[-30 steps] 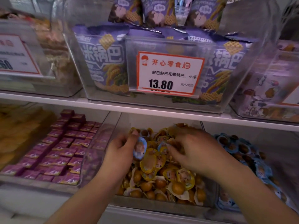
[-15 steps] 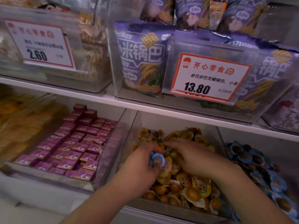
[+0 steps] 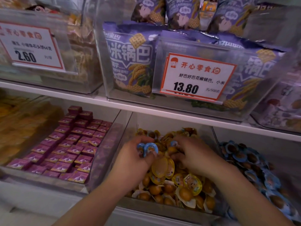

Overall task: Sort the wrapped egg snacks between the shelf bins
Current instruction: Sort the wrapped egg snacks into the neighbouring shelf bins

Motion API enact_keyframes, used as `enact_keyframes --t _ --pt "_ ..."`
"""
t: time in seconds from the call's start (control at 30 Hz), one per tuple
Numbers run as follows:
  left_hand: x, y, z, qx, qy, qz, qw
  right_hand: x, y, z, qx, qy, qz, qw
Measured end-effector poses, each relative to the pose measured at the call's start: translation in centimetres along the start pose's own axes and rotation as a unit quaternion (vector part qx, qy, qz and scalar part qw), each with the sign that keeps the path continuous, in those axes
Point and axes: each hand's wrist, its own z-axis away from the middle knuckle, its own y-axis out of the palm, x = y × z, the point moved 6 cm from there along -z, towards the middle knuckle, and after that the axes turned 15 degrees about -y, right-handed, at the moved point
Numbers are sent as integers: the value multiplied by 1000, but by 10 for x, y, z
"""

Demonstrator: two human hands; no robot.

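We have both hands in the middle bin on the lower shelf, over its heap of yellow eggs, which fills the bin from the back wall to the front edge. Our left hand has its fingers curled round a couple of blue eggs, pinched up near the fingertips above the left side of the heap. Our right hand lies palm down on the yellow pile toward the back, fingers bent into the wrappers, and one blue egg shows at its fingertips; we cannot tell whether it is pinched or only touched. The right bin, just beside, holds more blue packs heaped along its length. The left bin is packed with rows of purple squares, and at the far left edge sits a blurred yellow stock. On the upper shelf stand clear bins of purple bags, one with a 13.80 tag, another to the left with a 2.60 tag.
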Motion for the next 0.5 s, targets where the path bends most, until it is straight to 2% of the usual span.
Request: enact_keyframes --t 0.23,0.3,0.33,0.43,0.47,0.5 --pt "9 6 -12 13 -88 160 983 15 -16 4 -119 11 -175 977" --pt "8 8 -13 3 -90 167 982 15 -15 8 -115 39 -194 973" --pt "7 8 -13 -3 -86 165 983 11 -14 10 -121 67 -225 964" --pt "1 8 -10 -15 -58 142 988 1 -14 19 -177 147 -357 905" --pt "-2 8 -8 -17 -46 135 990 2 -13 20 -163 149 -342 914" --pt "-6 8 -6 -18 -33 130 991 4 -13 20 -132 141 -291 937"
